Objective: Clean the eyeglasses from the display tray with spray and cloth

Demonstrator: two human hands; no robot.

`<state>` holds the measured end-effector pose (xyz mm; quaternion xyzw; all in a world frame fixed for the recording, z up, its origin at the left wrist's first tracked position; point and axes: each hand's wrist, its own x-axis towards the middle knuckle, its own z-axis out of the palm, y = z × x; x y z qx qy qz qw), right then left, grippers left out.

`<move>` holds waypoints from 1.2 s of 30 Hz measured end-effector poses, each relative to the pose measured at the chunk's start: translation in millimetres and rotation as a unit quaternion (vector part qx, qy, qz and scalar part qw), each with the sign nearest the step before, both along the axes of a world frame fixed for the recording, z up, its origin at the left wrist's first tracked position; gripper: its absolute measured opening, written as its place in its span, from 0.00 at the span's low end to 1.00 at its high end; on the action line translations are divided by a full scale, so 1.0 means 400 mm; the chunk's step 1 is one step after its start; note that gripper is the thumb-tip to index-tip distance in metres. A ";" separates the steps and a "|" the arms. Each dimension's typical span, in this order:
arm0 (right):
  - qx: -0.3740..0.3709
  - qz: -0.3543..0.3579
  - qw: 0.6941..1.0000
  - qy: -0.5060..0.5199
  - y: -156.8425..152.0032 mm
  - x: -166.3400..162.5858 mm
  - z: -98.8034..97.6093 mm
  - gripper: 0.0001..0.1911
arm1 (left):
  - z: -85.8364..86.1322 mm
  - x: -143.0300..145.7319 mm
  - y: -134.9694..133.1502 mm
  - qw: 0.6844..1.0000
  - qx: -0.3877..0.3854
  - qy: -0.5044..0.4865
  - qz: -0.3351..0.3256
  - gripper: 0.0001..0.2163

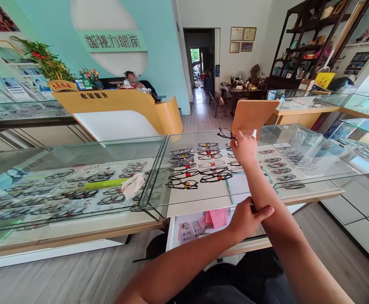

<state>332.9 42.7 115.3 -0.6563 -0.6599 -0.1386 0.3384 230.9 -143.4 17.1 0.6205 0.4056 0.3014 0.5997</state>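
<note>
My right hand (pixel 245 147) reaches out over the glass display case (pixel 159 177) and is closed on a pair of dark-framed glasses (pixel 226 134), held above the case top. Something white pokes out of the same fist. My left hand (pixel 246 218) rests against my right forearm near the elbow, its fingers curled around the arm. Rows of eyeglass frames (pixel 192 173) lie on white trays inside the case under my right hand. An open drawer (pixel 200 226) below the case holds pink paper notes and cards.
A white cloth (pixel 133 185) lies in the left case section. A wooden board (pixel 254 115) stands on the case beyond my right hand. A yellow reception desk (pixel 118 112) with a seated person behind it stands farther back. More glass cases line the right side.
</note>
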 end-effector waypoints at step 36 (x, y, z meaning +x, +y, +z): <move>0.029 -0.050 0.997 0.051 -0.017 0.027 -0.030 0.10 | 0.038 -0.140 0.136 0.993 0.049 -0.024 -0.103 0.25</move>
